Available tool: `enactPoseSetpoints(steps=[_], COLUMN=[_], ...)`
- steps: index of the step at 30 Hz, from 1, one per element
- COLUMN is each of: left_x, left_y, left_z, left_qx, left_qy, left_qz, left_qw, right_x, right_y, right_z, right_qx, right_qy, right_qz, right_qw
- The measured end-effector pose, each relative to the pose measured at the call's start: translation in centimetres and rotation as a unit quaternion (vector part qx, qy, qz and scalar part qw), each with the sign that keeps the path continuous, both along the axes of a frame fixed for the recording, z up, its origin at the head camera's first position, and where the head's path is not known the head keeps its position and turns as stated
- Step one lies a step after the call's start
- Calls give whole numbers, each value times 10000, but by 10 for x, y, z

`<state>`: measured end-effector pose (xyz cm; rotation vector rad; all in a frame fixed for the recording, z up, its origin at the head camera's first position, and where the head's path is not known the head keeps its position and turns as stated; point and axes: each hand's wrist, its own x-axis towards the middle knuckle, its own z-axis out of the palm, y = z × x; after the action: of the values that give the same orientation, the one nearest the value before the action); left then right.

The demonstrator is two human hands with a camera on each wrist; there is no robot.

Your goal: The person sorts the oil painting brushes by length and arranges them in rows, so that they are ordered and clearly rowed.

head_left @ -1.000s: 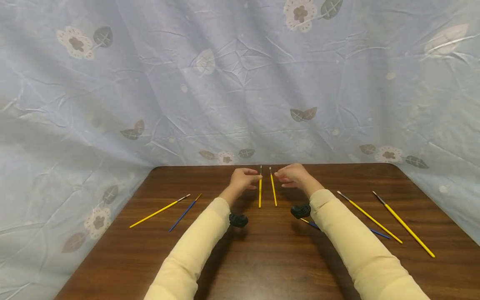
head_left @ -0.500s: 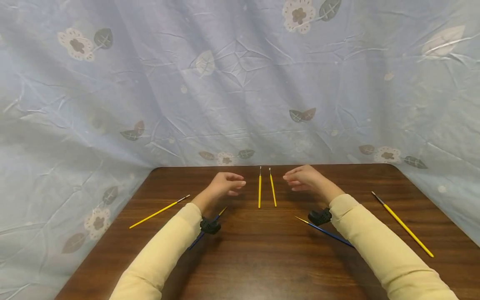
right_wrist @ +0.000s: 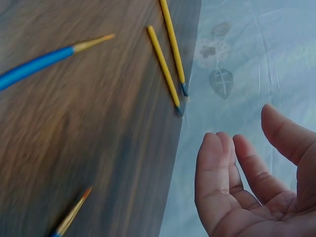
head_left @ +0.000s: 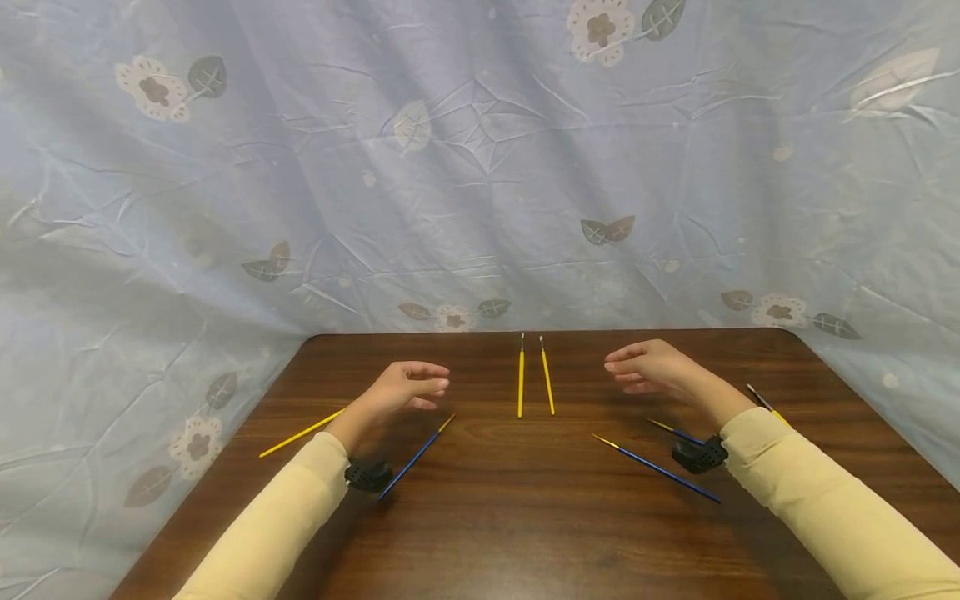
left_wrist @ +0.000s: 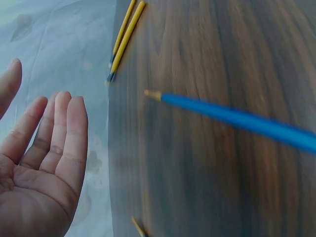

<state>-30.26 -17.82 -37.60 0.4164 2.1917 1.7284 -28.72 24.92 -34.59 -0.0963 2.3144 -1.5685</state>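
Two yellow paintbrushes, a left one (head_left: 521, 383) and a right one (head_left: 548, 382), lie nearly parallel at the table's far middle, bristles toward the cloth. To their left, my left hand (head_left: 401, 386) is above the table with fingers loosely extended, holding nothing. Near its wrist lies a blue paintbrush (head_left: 416, 457); a yellow paintbrush (head_left: 300, 433) beyond is partly hidden by the hand. My right hand (head_left: 652, 368), also holding nothing, hovers on the right with relaxed fingers. Below it lie two blue paintbrushes, a nearer one (head_left: 660, 473) and a farther one (head_left: 675, 432) partly covered by the wrist camera.
Another yellow paintbrush (head_left: 769, 405) at right is mostly hidden under the right sleeve. The brown wooden table (head_left: 495, 542) ends at a floral cloth (head_left: 480, 208) hanging behind and at the left. A further brush tip (left_wrist: 138, 227) shows low in the left wrist view.
Both hands have drawn apart from the two middle yellow paintbrushes, the left going left and the right going right, both slightly nearer. The middle paintbrushes stay where they lay.
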Motion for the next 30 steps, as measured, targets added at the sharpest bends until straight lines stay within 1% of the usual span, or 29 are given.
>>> enactPoseSetpoints(steps=[3, 6, 10, 17, 20, 26, 28, 30], left_x=[4, 7, 12, 23, 27, 34, 36, 37], left_y=[-13, -29, -54, -91, -106, -137, -147, -156], left_z=[-1, -1, -4, -7, -8, -12, -13, -14], left_qx=[0, -44, -33, 119, 132, 117, 83, 139], left_qy=[-17, 80, 220, 154, 214, 304, 329, 362], left_qz=[124, 108, 163, 502, 644, 761, 874, 964], left_qw=[9999, 9999, 9996, 9986, 9976, 9966, 9956, 9946], right_x=[8, 17, 25, 39, 43, 50, 52, 54], right_y=[12, 24, 39, 65, 76, 95, 101, 107], right_z=[0, 0, -2, -6, -8, -14, -17, -21], right_qx=[37, 31, 15, 36, 156, 290, 367, 426], right_qy=[83, 171, 288, 487, 632, 554, 602, 682], right_qz=[77, 93, 82, 33, 3, -232, -252, -266], right_qw=[9999, 9998, 9996, 9988, 9979, 9978, 9972, 9964])
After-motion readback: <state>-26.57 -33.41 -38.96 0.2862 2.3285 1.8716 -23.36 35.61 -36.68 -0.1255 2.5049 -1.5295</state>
